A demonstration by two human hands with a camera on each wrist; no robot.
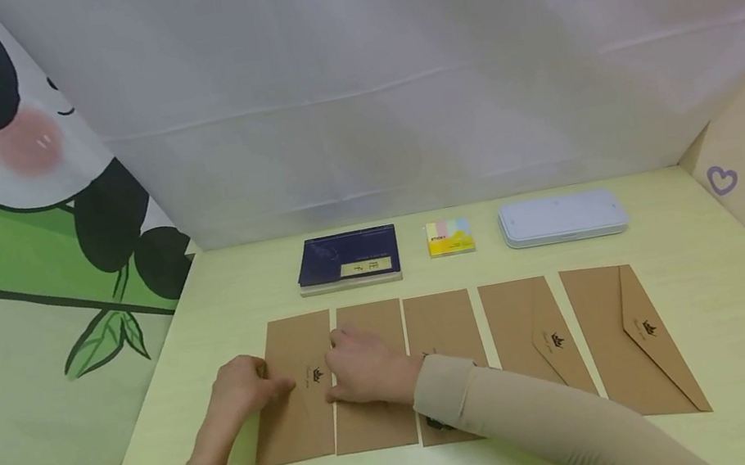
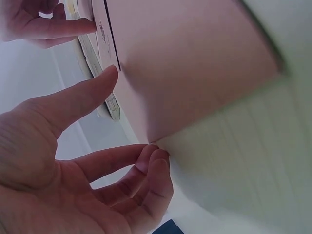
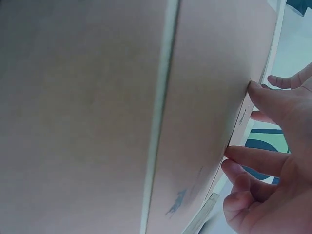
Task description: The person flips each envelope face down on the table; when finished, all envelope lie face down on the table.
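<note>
Several brown paper envelopes lie side by side in a row on the table. My left hand is at the left edge of the leftmost envelope; its thumb is over the paper and its fingertips touch the edge, also seen in the left wrist view. My right hand reaches across to the seam between that envelope and the second envelope. In the right wrist view, the thumb and a finger of the right hand touch the envelope's edge. The right sleeve covers parts of the third envelope and fourth envelope.
Behind the row stand a dark blue notebook, a pack of sticky notes and a pale pencil case. The rightmost envelope has its flap toward the right. A white cloth hangs along the table's back edge.
</note>
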